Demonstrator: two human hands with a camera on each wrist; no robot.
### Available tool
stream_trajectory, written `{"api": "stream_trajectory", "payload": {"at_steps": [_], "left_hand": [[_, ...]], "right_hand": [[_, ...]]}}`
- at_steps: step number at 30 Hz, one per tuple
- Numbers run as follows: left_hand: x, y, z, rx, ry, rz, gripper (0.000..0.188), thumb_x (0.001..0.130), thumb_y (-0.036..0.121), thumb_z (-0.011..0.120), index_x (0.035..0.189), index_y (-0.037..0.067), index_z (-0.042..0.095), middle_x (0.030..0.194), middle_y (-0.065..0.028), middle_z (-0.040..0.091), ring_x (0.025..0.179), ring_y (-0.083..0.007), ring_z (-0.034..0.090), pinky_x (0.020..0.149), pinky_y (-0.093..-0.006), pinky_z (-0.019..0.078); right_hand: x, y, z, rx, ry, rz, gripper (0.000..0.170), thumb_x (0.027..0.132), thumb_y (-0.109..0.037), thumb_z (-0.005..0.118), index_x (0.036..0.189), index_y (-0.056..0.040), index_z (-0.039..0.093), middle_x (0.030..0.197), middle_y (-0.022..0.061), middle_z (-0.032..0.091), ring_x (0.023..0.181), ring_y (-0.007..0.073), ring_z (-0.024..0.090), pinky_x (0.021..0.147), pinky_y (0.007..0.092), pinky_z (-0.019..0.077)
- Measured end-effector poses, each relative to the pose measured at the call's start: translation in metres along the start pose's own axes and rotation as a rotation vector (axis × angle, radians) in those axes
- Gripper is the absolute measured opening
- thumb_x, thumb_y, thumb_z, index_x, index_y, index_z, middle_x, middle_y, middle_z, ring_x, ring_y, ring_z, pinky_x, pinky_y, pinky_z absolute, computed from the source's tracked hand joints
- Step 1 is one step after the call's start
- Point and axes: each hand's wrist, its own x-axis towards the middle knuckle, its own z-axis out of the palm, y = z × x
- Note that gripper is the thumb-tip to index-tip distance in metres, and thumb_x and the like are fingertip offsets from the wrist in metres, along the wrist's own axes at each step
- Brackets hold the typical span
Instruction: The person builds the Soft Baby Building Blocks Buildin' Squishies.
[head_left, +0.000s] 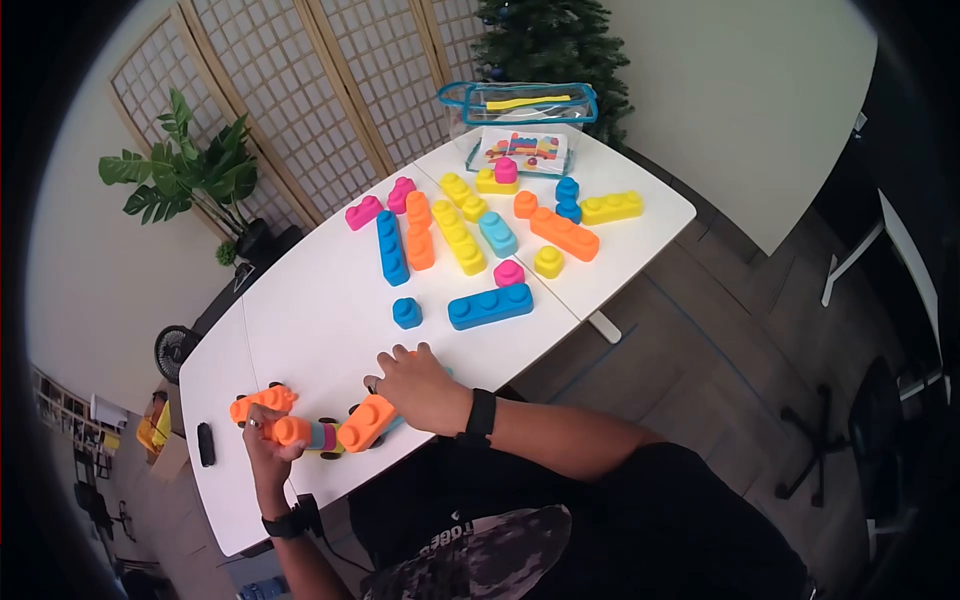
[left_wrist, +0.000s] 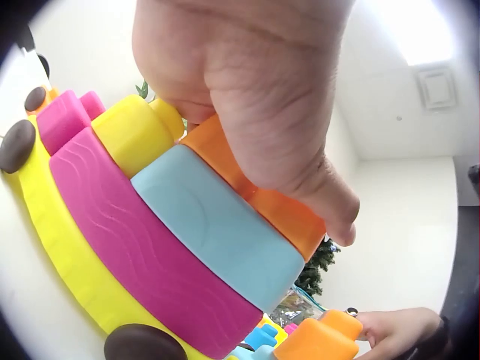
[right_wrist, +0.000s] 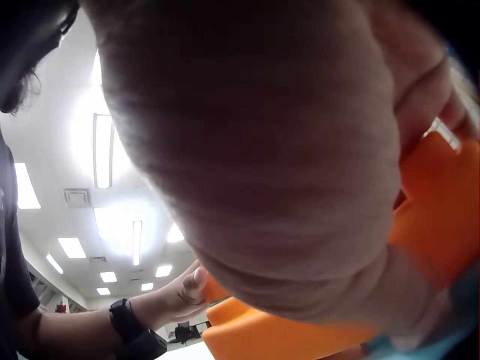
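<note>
My left hand is curling over the top orange block of a wheeled stack, its grip narrowed around that block, probably so the pile beneath is sitting steady. My right hand is gripping a second orange block just beside it, likely from above because that one is also topping a build. Both builds are standing along the near edge of the tabletop, toward its left end, presumably for easy reach, while an orange wheeled piece is lying nearer the left edge. Loose blocks, a blue bar among them, are spreading toward the right end, apparently leaving my working spot uncluttered; a clear bag is standing at the far right corner. The stack is looking bright and chunky: a yellow base with dark wheels is carrying a wavy-grooved magenta block, then a smooth light blue block, with a yellow block rising alongside.
</note>
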Motion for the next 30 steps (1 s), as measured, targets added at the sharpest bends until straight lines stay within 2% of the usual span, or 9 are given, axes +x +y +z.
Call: {"api": "stream_trajectory", "payload": {"at_steps": [6,7,8,9,10,11,19,25,30], "left_hand": [[0.008,0.024,0.021,-0.013,0.068,0.191,0.086,0.074,0.066,0.095,0.118,-0.001,0.065,0.125,-0.0142,0.073,0.116,-0.0266,0.070,0.104,-0.0436,0.0566],[0.012,0.025,0.009,0.236,-0.004,0.230,0.086,0.077,0.066,0.092,0.124,-0.002,0.068,0.136,-0.0181,0.073,0.126,-0.0312,0.069,0.111,-0.0477,0.0538],[0.009,0.021,0.014,0.107,0.026,0.148,0.083,0.076,0.065,0.094,0.119,-0.001,0.068,0.132,-0.0164,0.074,0.127,-0.0300,0.069,0.109,-0.0469,0.0551],[0.007,0.017,0.009,0.238,0.031,0.156,0.082,0.075,0.065,0.095,0.115,-0.001,0.068,0.129,-0.0167,0.075,0.125,-0.0287,0.070,0.106,-0.0456,0.0566],[0.005,0.016,0.009,0.187,0.038,0.149,0.079,0.074,0.064,0.096,0.109,0.000,0.065,0.125,-0.0160,0.074,0.121,-0.0274,0.071,0.102,-0.0443,0.0576],[0.004,0.021,0.010,0.169,0.061,0.180,0.070,0.070,0.050,0.102,0.103,0.002,0.063,0.107,-0.0115,0.073,0.103,-0.0251,0.070,0.095,-0.0405,0.0578],[0.002,0.025,0.013,0.035,0.087,0.067,0.068,0.062,0.035,0.108,0.103,0.005,0.063,0.106,-0.0081,0.073,0.103,-0.0200,0.071,0.095,-0.0349,0.0582],[0.001,0.024,0.015,0.053,0.114,0.093,0.068,0.063,0.037,0.108,0.102,0.005,0.063,0.103,-0.0083,0.073,0.098,-0.0198,0.072,0.091,-0.0340,0.0594],[0.003,0.020,0.016,0.074,0.129,0.145,0.068,0.063,0.037,0.108,0.101,0.004,0.062,0.101,-0.0096,0.073,0.096,-0.0205,0.072,0.089,-0.0343,0.0594]], "right_hand": [[-0.002,0.007,0.003,0.031,0.051,-0.004,0.044,0.088,-0.016,0.076,0.132,-0.0183,0.074,0.114,0.0100,0.070,0.110,0.0297,0.067,0.084,0.0498,0.0502],[-0.001,0.003,-0.001,0.060,0.075,-0.040,0.045,0.088,-0.018,0.077,0.133,-0.0185,0.073,0.114,0.0101,0.070,0.111,0.0301,0.067,0.085,0.0507,0.0503],[-0.003,0.005,-0.003,0.063,0.000,-0.042,0.048,0.088,-0.022,0.080,0.135,-0.0182,0.073,0.114,0.0110,0.070,0.111,0.0317,0.067,0.087,0.0538,0.0505],[-0.005,0.005,-0.001,0.045,0.040,-0.059,0.049,0.088,-0.023,0.081,0.136,-0.0174,0.073,0.115,0.0114,0.071,0.112,0.0323,0.067,0.088,0.0545,0.0506],[-0.004,0.001,-0.019,0.034,-0.086,-0.035,0.054,0.090,-0.028,0.082,0.142,-0.0167,0.069,0.116,0.0106,0.070,0.114,0.0317,0.068,0.089,0.0490,0.0529],[-0.003,-0.001,-0.020,0.011,-0.090,-0.023,0.058,0.088,-0.030,0.085,0.142,-0.0155,0.069,0.113,0.0102,0.070,0.113,0.0313,0.068,0.090,0.0450,0.0526],[-0.005,-0.015,-0.033,-0.069,-0.175,-0.058,0.061,0.095,-0.014,0.078,0.154,-0.0184,0.065,0.105,0.0094,0.067,0.101,0.0264,0.065,0.083,0.0441,0.0490],[-0.019,-0.027,-0.017,-0.171,-0.181,-0.016,0.082,0.099,-0.014,0.073,0.173,-0.0266,0.040,0.116,0.0108,0.063,0.109,0.0286,0.061,0.088,0.0422,0.0490],[-0.026,-0.030,-0.010,-0.194,-0.126,-0.027,0.083,0.088,0.002,0.065,0.167,-0.0180,0.048,0.112,0.0126,0.064,0.106,0.0309,0.061,0.088,0.0460,0.0487]]}}
